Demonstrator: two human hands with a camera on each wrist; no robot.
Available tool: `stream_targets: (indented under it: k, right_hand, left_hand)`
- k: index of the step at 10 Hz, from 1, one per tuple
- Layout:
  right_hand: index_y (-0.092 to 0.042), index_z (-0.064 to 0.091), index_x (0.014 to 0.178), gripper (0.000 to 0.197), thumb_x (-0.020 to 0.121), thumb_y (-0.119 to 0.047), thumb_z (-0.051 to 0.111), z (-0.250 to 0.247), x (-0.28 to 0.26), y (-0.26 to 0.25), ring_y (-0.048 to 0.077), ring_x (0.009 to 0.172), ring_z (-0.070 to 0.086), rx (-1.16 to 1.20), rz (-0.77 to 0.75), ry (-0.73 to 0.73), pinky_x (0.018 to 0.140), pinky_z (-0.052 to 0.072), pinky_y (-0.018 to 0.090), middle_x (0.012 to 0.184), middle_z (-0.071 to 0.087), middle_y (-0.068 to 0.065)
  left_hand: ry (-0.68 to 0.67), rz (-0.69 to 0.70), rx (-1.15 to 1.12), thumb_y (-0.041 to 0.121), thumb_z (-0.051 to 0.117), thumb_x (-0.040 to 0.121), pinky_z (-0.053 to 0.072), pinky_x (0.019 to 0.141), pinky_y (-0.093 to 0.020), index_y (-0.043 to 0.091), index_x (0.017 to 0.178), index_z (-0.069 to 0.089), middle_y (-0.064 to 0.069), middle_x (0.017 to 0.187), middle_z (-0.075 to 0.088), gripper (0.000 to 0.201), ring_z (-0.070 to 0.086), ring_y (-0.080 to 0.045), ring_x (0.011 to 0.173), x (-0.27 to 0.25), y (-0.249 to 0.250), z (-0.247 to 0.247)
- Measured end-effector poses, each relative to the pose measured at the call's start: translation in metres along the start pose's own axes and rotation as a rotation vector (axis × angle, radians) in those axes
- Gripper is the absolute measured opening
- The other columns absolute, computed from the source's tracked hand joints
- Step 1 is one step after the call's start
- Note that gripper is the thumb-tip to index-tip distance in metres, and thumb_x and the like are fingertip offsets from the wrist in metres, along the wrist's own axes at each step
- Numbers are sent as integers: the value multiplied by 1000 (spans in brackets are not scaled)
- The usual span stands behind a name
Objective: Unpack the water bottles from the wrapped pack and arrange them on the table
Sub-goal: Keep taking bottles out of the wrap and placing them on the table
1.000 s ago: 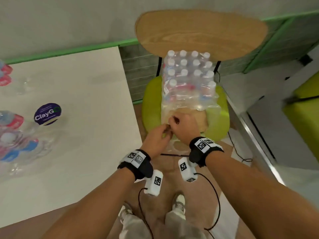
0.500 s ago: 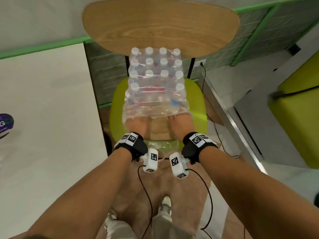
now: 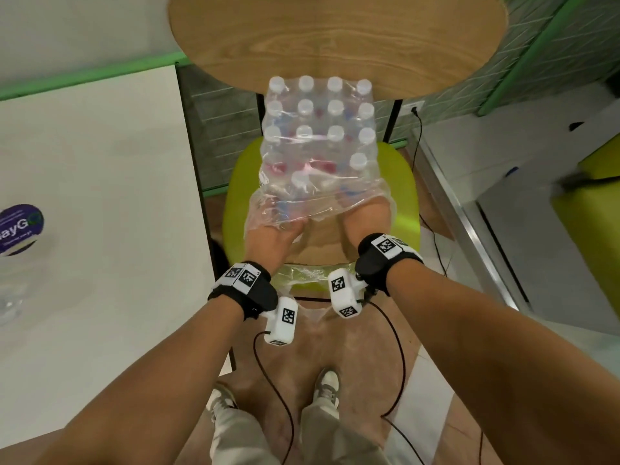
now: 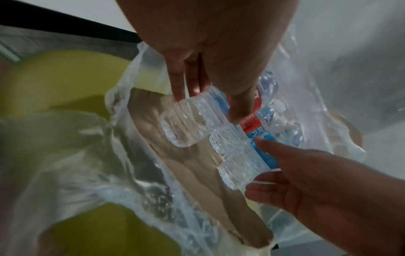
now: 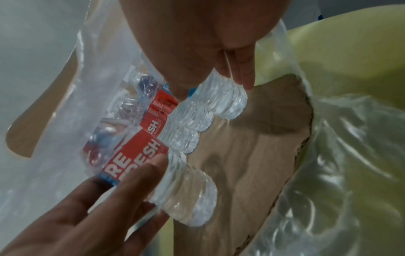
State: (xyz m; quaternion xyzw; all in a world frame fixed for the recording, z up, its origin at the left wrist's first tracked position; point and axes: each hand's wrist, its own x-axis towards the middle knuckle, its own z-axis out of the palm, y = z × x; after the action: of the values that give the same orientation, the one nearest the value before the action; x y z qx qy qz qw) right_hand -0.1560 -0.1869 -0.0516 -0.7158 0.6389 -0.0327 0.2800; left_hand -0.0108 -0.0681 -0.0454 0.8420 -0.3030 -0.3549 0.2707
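Observation:
The wrapped pack of water bottles [image 3: 318, 135] stands on a chair's green seat [image 3: 401, 182], white caps up, with its near end torn open. Both hands are inside the loose clear wrap [image 3: 322, 206]. My left hand [image 3: 278, 229] grips the ribbed lower body of one bottle [image 4: 186, 126] between thumb and fingers. My right hand [image 3: 367, 213] grips another bottle [image 5: 225, 102] the same way at the other end of the near row. Red and blue labels show on the bottles between them. A cardboard tray [image 5: 252, 147] lies under the pack.
A white table [image 3: 100, 196] stands to the left, with a purple round sticker [image 3: 20, 226] near its left edge. The chair's wooden backrest [image 3: 335, 38] rises behind the pack. Another green seat [image 3: 590, 213] is at the right. Cables trail over the floor by my feet.
My hands left the wrap's near edge and went in under the plastic. Each now holds a bottle in the near row, and one cap there has tipped.

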Motion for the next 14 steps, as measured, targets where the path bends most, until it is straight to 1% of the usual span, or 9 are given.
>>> stream_targets:
  k: [1, 2, 3, 4, 5, 6, 7, 11, 14]
  right_hand:
    - [-15, 66, 119, 31, 91, -27, 62, 0, 3, 3, 20, 101, 64, -204, -184, -89, 58, 31, 12, 113, 69, 2]
    - [-29, 66, 109, 27, 82, -24, 62, -15, -20, -5, 17, 62, 56, -361, -242, -263, 53, 36, 20, 71, 62, -5]
    - [-29, 61, 97, 11, 88, -36, 61, -12, -39, 1, 17, 61, 50, -193, -358, -227, 55, 44, 24, 65, 53, -6]
    - [-18, 37, 54, 53, 88, -53, 59, -3, -47, 10, 13, 46, 38, 16, -383, -119, 43, 29, 26, 47, 37, -1]
    - [-15, 57, 65, 39, 82, -49, 64, 0, -68, 6, 8, 50, 51, 110, -468, -212, 51, 45, 36, 54, 57, -3]
    - [-28, 59, 101, 35, 79, -54, 67, 8, -86, -6, 8, 77, 63, 92, -553, -263, 68, 51, 30, 84, 68, -11]
    - [-27, 55, 107, 44, 78, -60, 67, 23, -113, -36, 9, 76, 62, 62, -637, -291, 65, 48, 30, 86, 67, -11]
    - [-13, 62, 100, 35, 80, -39, 75, 160, -227, -225, 17, 81, 61, 158, -776, -513, 71, 49, 30, 91, 66, 1]
    - [-16, 56, 108, 41, 79, -40, 71, 262, -290, -331, 18, 86, 64, 228, -736, -550, 77, 56, 37, 98, 66, -1]
  left_hand:
    - [36, 181, -109, 46, 71, 85, 54, 84, -44, 18, 92, 71, -14, 91, 72, 28, 66, -24, 82, -5, -14, 6]
    - [97, 255, -125, 39, 77, 81, 43, 56, -29, 15, 67, 59, 2, 57, 55, 34, 49, -6, 53, -14, -15, 3]
    - [69, 332, -149, 30, 80, 78, 42, 58, -21, 22, 75, 64, 10, 68, 63, 19, 57, 3, 60, -29, -21, -3]
    - [28, 400, -200, 28, 82, 78, 51, 81, -16, 25, 111, 59, 14, 105, 66, 41, 63, 4, 96, -49, -32, -10]
    - [62, 408, -237, 31, 83, 76, 52, 86, -18, 23, 118, 54, 13, 112, 64, 52, 62, 2, 101, -74, -47, -22]
    - [210, 359, -297, 32, 85, 74, 53, 80, -16, 22, 114, 54, 8, 109, 65, 52, 65, -1, 95, -99, -68, -39]
    - [375, 267, -386, 35, 85, 73, 54, 83, -20, 22, 116, 53, 8, 111, 65, 55, 66, -4, 98, -114, -98, -65]
    - [863, -109, -522, 34, 85, 73, 54, 86, -22, 17, 125, 54, 4, 118, 62, 63, 59, 2, 99, -139, -270, -219]
    - [972, -251, -559, 32, 85, 74, 54, 90, -25, 16, 125, 54, 3, 118, 60, 62, 58, -8, 107, -143, -375, -301]
